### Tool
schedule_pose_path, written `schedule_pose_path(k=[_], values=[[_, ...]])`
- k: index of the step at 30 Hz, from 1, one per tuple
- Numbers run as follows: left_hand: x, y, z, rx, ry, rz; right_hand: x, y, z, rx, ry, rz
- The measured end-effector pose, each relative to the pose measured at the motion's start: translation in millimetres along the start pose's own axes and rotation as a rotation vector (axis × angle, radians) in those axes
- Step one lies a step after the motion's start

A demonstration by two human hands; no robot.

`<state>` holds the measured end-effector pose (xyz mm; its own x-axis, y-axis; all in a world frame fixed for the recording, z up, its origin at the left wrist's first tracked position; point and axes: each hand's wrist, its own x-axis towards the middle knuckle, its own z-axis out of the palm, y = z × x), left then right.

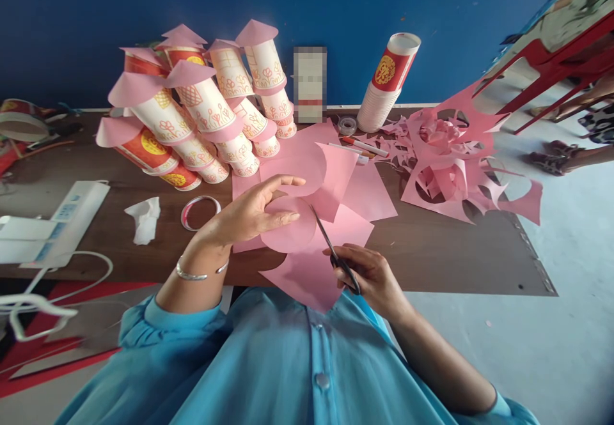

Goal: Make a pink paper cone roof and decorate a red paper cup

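Note:
My left hand (pixel 259 211) holds a round piece of pink paper (pixel 291 236), its thumb lying across the top face. The fingers stretch out past the circle's upper edge, over more pink paper. In my right hand (pixel 367 275) is a pair of scissors (pixel 341 260) with black handles, the blades pointing up and left to the circle's right edge. A pink offcut (pixel 311 281) with a curved edge hangs below the circle, near the table's front. Pink sheets (pixel 367 192) lie flat beneath and behind my hands.
Paper cups (pixel 211 108) with pink cone tops stand stacked at the back left. A tall cup stack (pixel 384 86), markers (pixel 362 147), a clear tape roll (pixel 348 124) and pink scraps (pixel 446 163) are to the right. A tape ring (pixel 200 213), crumpled tissue (pixel 144 220) and white power strip (pixel 64 224) lie left.

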<state>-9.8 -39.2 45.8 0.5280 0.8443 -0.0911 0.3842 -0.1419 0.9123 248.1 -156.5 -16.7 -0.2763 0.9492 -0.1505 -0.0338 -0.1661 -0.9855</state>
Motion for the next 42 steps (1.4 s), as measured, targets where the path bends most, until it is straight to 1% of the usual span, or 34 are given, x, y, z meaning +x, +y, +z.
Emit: schedule_pose_path(k=[5,9,21,29,38,42], values=[[-1.3,5.4,0.1,-0.012,0.01,-0.005,-1.2,1.9,-0.1,0.027,0.001,-0.001],[-1.6,5.7,1.3,-0.028,0.037,0.006,-2.0,2.5,-0.8,0.03,0.001,-0.014],[-0.4,2.7,-0.7,0.043,-0.006,0.033,1.4,-0.6,1.0,-0.001,0.004,-0.012],[-0.4,4.0,0.0,0.015,-0.021,0.03,-0.2,0.4,-0.7,0.019,-0.002,-0.02],[-1.3,3.8,1.5,0.025,0.046,0.023,-2.1,3.6,-0.2,0.057,0.016,-0.03],[-1.5,2.7,0.6,0.059,0.034,0.051,-0.9,2.5,0.0,0.036,0.012,-0.025]])
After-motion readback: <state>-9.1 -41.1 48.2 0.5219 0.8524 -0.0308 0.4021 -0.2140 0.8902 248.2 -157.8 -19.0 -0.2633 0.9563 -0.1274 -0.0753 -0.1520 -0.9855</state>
